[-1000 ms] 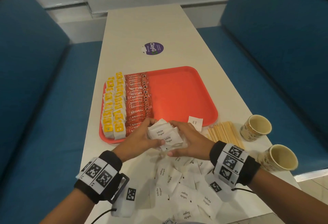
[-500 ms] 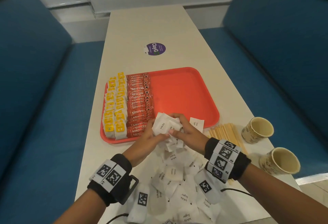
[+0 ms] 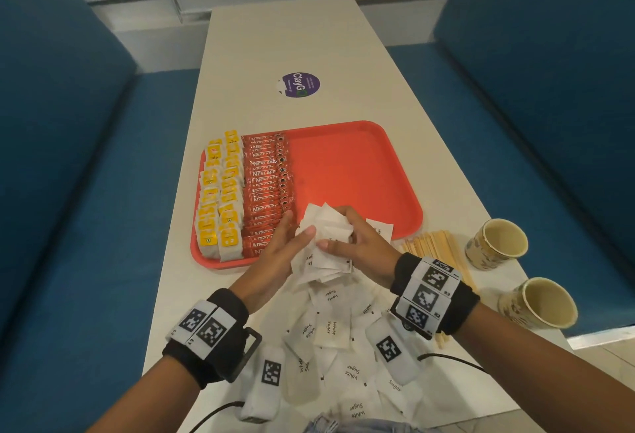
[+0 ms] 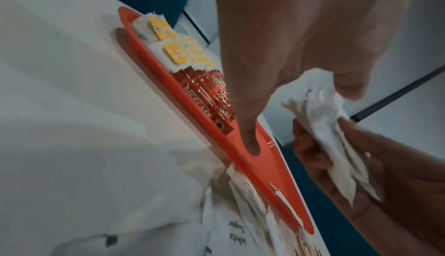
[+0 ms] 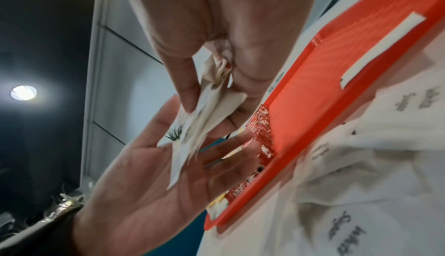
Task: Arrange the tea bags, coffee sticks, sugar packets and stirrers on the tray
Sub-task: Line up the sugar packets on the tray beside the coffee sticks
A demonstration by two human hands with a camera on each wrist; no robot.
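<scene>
Head view: the right hand (image 3: 357,247) grips a bunch of white sugar packets (image 3: 324,230) above the near edge of the orange tray (image 3: 354,171); the left hand (image 3: 278,250), fingers straight, presses flat against the bunch's side. On the tray's left part lie two rows of yellow-tagged tea bags (image 3: 220,199), with a row of red Nescafe coffee sticks (image 3: 266,188) just beside them. One sugar packet (image 3: 381,228) lies on the tray near the right hand. More loose sugar packets (image 3: 330,329) are scattered on the pale table (image 3: 285,41) under the wrists. Wooden stirrers (image 3: 436,247) lie right of the tray, near two paper cups (image 3: 496,243). A purple sticker (image 3: 298,85) sits beyond the tray. Blue benches (image 3: 62,164) flank the table.

Left wrist view: straight fingers (image 4: 245,107) reach over the tray rim (image 4: 192,126); the other hand clutches the packets (image 4: 325,126).

Right wrist view: the thumb and fingers (image 5: 183,81) pinch the bunch (image 5: 209,111) against the flat left palm (image 5: 149,180).
</scene>
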